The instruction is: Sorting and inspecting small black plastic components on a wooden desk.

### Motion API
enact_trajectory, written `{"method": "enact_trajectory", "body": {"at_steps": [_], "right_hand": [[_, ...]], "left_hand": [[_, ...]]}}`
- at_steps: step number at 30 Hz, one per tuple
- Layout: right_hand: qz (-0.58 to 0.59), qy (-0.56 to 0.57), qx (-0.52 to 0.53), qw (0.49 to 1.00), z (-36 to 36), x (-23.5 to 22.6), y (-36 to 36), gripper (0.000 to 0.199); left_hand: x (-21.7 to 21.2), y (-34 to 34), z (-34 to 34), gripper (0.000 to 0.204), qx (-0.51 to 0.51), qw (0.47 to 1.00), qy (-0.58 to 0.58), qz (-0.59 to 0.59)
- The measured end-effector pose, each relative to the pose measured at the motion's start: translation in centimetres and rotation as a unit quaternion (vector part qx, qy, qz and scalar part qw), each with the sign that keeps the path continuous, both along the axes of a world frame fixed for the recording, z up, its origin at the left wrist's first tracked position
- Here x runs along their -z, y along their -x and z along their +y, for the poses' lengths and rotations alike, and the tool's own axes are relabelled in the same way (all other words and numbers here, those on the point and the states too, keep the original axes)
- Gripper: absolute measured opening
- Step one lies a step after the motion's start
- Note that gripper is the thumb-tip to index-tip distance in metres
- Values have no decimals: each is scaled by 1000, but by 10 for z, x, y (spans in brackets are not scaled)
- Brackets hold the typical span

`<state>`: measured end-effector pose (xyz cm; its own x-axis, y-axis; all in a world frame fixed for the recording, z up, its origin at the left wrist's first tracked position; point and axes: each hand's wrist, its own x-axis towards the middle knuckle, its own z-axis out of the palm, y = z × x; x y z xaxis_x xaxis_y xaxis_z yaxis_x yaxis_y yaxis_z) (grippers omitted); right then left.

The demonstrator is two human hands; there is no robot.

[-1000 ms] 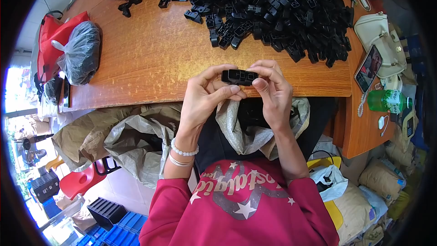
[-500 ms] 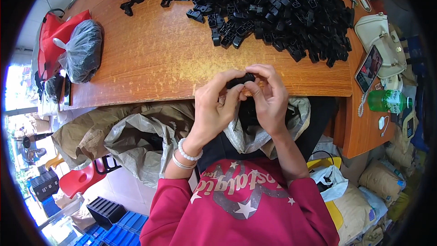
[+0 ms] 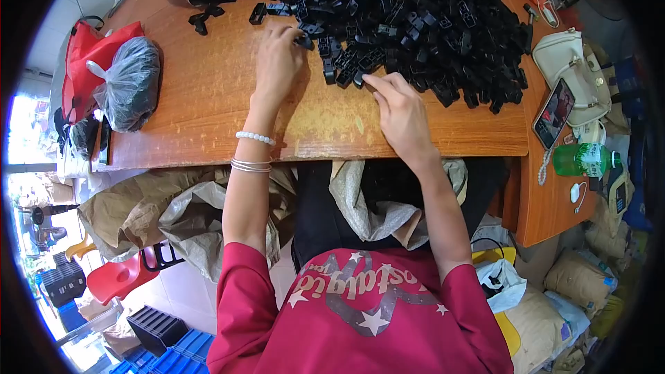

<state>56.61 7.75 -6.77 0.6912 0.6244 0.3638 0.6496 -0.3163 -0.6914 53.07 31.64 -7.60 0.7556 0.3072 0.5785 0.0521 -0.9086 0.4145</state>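
Reaching into a heap of small black plastic clips on the orange wooden surface, the left hand pinches one piece while the right hand, fingers loosely extended, touches another, risking a snagged neighbour scattering off the edge.

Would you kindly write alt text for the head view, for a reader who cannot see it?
Both hands reach across a wooden table into a large pile of black plastic clips: the left hand touches one at its edge, the right hand points fingers at another. A grey plastic bag lies far left.
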Motion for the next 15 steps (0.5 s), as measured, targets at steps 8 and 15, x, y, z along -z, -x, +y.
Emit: {"method": "enact_trajectory", "body": {"at_steps": [8,15], "right_hand": [[-132,49,35,990,10,4,2,26],[-108,109,155,976,17,3,12,21]], "left_hand": [[-2,15,-18,27,-23,974,-155,166],[-13,11,-30,27,71,972,-183,132]]}}
